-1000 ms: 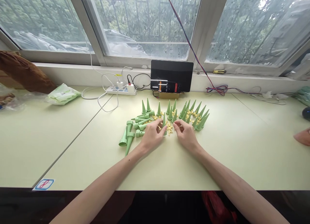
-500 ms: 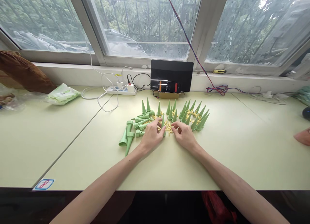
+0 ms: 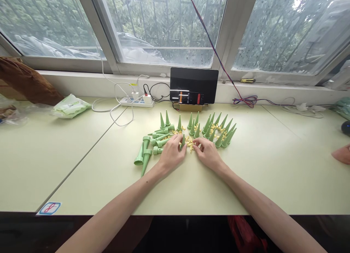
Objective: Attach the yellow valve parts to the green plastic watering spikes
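Note:
My left hand [image 3: 172, 150] is closed around a green plastic watering spike [image 3: 183, 140] that stands point up between thumb and fingers; its base is hidden. Just to the right, my right hand [image 3: 207, 150] has its thumb and fingertips bent together at a pile of small yellow plastic valve pieces [image 3: 190, 148]. Whatever those fingertips hold is too small to make out. More green spikes [image 3: 226, 138] stand upright in a cluster beyond my right hand. Left of my left hand, several green spikes with ribbed collars [image 3: 161, 140] lie on their sides.
Two longer green spikes [image 3: 143, 152] lie at the left on the pale table [image 3: 191, 194]. A phone [image 3: 188, 98] leans against a dark tablet [image 3: 194, 79] at the back. A power strip [image 3: 139, 102] with looping cables and a green-white packet [image 3: 71, 106] sit back left.
The spike in my left hand has dropped slightly lower, and a green part below that hand is now out of sight. My right hand has barely shifted at the yellow pieces.

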A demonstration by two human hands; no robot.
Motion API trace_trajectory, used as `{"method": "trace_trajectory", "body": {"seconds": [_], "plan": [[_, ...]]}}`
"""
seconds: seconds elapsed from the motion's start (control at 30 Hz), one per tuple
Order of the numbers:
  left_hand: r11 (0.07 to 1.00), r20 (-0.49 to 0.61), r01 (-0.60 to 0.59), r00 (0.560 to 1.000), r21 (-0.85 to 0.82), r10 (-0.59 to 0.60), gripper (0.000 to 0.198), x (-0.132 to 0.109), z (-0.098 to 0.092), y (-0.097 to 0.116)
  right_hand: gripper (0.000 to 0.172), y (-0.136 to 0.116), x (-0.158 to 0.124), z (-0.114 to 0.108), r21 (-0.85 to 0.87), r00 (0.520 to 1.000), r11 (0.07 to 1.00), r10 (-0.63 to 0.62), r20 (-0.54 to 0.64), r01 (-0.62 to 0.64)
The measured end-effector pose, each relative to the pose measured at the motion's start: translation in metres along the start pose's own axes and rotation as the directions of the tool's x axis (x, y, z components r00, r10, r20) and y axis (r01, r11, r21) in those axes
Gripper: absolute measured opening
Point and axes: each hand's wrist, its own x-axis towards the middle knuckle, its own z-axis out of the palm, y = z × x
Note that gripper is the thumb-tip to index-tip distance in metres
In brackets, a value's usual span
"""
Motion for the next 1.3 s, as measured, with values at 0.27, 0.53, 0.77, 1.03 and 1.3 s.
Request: {"method": "trace_trajectory", "body": {"seconds": [0.27, 0.53, 0.77, 1.03, 1.3], "plan": [[0.999, 0.008, 0.033, 0.999, 0.006, -0.033, 0.012, -0.001, -0.002, 0.001, 0.013, 0.002, 0.000, 0.001, -0.014, 1.000, 1.000, 0.000, 0.002, 0.000], [0.996, 0.025, 0.064, 0.998, -0.062, -0.063, 0.034, 0.003, -0.010, -0.001, 0.013, 0.001, 0.000, 0.001, -0.017, 1.000, 1.000, 0.006, -0.001, -0.006], [0.995, -0.158, 0.072, 0.986, 0.074, -0.060, 0.021, 0.009, -0.013, -0.011, 0.015, -0.001, 0.000, 0.000, -0.003, 1.000, 1.000, 0.004, -0.003, -0.004], [0.928, -0.063, 0.016, 0.998, 0.372, 0.008, 0.014, 0.010, -0.006, -0.030, 0.017, -0.011, -0.002, -0.001, 0.086, 0.999, 0.996, -0.016, -0.033, 0.019], [0.895, -0.034, 0.011, 0.999, 0.446, 0.004, 0.020, 0.011, -0.003, -0.030, 0.015, -0.016, -0.003, -0.001, 0.128, 0.999, 0.991, -0.028, -0.027, 0.032]]}}
